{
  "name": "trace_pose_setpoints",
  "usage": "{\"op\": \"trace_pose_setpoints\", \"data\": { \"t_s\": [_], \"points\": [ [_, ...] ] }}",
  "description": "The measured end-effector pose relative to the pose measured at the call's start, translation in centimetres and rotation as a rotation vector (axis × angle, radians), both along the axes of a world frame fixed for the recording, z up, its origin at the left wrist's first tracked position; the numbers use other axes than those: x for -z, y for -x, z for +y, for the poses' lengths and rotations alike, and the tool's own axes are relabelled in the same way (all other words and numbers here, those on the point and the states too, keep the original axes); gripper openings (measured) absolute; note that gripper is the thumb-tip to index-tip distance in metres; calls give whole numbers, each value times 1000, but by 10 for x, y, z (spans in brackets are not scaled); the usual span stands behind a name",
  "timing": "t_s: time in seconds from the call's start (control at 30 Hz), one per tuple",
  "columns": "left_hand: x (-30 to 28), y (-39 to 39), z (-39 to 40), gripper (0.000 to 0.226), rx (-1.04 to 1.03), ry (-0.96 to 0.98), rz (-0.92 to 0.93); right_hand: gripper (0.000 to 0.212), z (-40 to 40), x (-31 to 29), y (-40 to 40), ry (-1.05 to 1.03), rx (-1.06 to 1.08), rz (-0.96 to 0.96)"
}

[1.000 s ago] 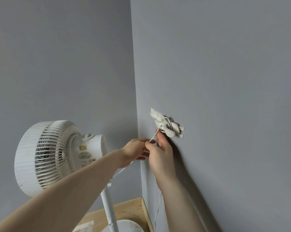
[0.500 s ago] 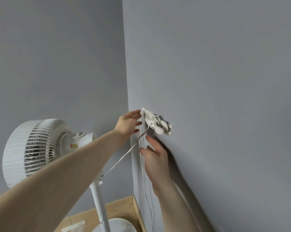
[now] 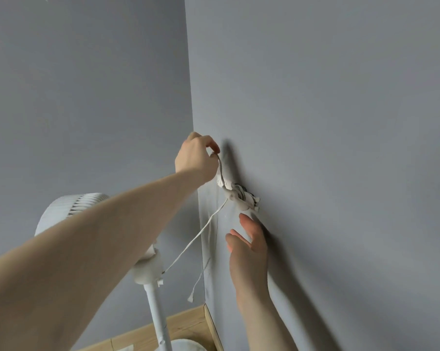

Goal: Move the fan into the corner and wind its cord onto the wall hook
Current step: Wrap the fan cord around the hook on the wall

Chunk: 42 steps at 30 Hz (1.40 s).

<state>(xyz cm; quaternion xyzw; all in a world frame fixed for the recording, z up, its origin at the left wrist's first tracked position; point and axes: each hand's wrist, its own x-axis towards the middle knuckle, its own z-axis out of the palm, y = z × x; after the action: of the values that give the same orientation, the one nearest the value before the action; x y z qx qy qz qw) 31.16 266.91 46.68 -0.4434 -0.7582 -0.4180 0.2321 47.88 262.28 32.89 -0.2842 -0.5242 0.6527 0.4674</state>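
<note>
A white pedestal fan (image 3: 69, 209) stands in the corner of two grey walls, its head mostly hidden behind my left forearm. Its white cord (image 3: 188, 247) runs from the fan's neck up to a white wall hook (image 3: 240, 198) on the right wall, where several turns are wound. My left hand (image 3: 195, 155) is above the hook and pinches a stretch of cord that leads down to it. My right hand (image 3: 248, 243) is just below the hook, fingers straight and spread against the wall, holding nothing. A loose cord end (image 3: 191, 297) dangles beside the corner.
The fan's pole (image 3: 157, 317) and round base (image 3: 186, 345) stand on a wooden floor (image 3: 178, 328) at the bottom. A wooden skirting board (image 3: 212, 325) runs along the right wall. Both grey walls are bare around the hook.
My left hand has risen from beside the hook to above it, pulling the cord up over the hook. My right hand has stayed open below the hook. The view shifted upward.
</note>
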Motion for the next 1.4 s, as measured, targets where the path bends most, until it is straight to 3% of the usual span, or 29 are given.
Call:
{"op": "trace_pose_setpoints", "data": {
  "t_s": [0.13, 0.27, 0.33, 0.5, 0.67, 0.9, 1.03, 1.2, 1.4],
  "points": [
    [-18, 0, -17, 33, 19, 22, -62, 49, -4, -1, -6, -8, 4, 18],
    [19, 2, -31, 36, 148, 332, -233, 50, -4, 5, -8, -6, 19, 11],
    [47, 5, -39, 39, 135, 392, -287, 52, -4, 10, -10, -16, 22, 4],
    [87, 11, -44, 38, 143, 402, -367, 61, 1, 19, -8, -48, -11, -66],
    [103, 11, -40, 37, 198, 410, -448, 44, 0, 28, 9, -174, 87, -137],
    [110, 14, -30, 36, 329, 487, -642, 47, 16, 22, 28, -85, 123, -6],
    [115, 22, -26, 31, 356, 418, -732, 56, 27, 18, 35, -95, 36, -59],
    [123, 36, -14, 32, 525, 413, -892, 41, 43, 8, 44, -119, -83, -84],
    [122, 44, -2, 40, 681, 460, -986, 51, 54, 4, 48, -115, -174, -81]
  ]
}}
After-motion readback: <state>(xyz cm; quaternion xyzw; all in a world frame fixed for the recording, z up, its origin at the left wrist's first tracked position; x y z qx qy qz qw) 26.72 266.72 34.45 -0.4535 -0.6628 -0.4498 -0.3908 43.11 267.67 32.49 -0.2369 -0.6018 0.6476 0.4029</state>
